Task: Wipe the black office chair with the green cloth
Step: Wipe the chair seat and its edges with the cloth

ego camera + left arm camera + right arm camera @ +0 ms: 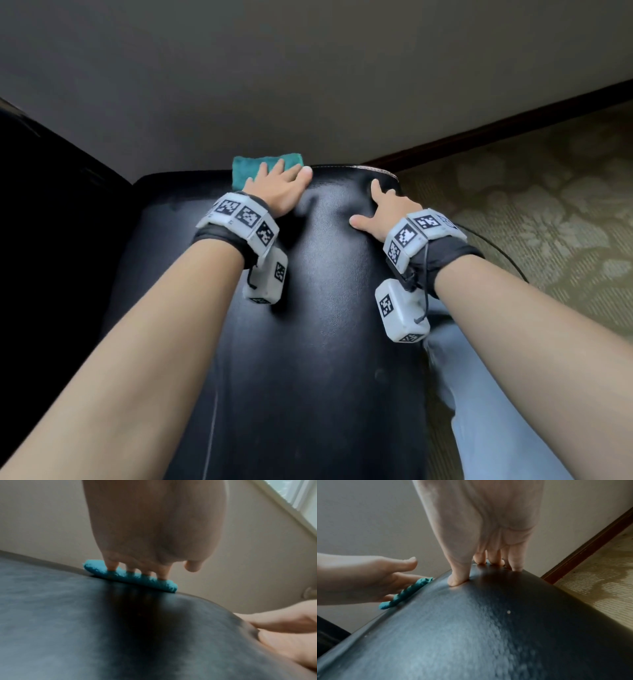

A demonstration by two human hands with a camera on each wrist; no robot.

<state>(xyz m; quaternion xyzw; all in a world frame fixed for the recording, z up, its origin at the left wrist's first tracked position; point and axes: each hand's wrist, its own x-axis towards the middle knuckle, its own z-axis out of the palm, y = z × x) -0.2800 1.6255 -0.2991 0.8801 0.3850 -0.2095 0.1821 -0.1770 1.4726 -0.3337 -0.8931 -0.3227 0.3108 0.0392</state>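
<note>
Pressing one folded green terry cloth (265, 168) against the far edge of one black leather-look office chair (318, 325), the left hand (279, 190) lies flat, fingers straight on the cloth, seemingly to wipe along that edge. To its right, the right hand (387, 214) spreads open on the padding, holding nothing, probably steadying the chair.

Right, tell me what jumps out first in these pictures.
The green cloth stands out, pressed flat by the left hand onto the far top edge of the black chair, whose glossy surface fills the middle of every view. The right hand rests beside it, fingers spread on the chair near its right edge. Both wrists carry white marker bands.
</note>
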